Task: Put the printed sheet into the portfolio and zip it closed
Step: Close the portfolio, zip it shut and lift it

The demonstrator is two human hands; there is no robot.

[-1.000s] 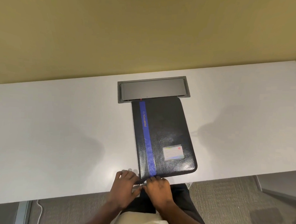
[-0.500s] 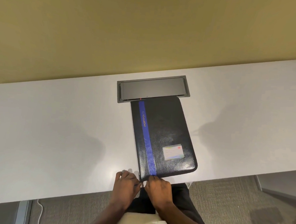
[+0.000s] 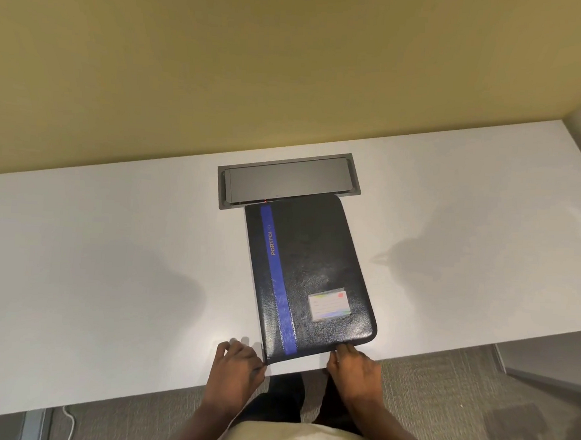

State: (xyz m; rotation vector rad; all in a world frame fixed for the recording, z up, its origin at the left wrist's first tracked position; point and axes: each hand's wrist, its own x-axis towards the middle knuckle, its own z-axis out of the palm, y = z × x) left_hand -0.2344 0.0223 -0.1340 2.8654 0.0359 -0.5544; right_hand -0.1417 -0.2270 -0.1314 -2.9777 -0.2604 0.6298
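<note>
A black portfolio [image 3: 317, 265] with a blue stripe and a small label card lies closed on the white table [image 3: 112, 261], its near edge close to the table's front. My left hand [image 3: 238, 361] pinches the portfolio's near left corner. My right hand [image 3: 354, 366] grips at the near edge towards the right corner, fingers pinched where the zipper runs; the zipper pull itself is hidden. No printed sheet shows.
A grey cable hatch [image 3: 287, 182] is set into the table just behind the portfolio. A yellow wall rises behind the table. Carpet and a white cable [image 3: 68, 423] lie below the front edge.
My right hand has slid right along the portfolio's near edge, from beside the left hand to near the right corner. The left hand stays at the left corner.
</note>
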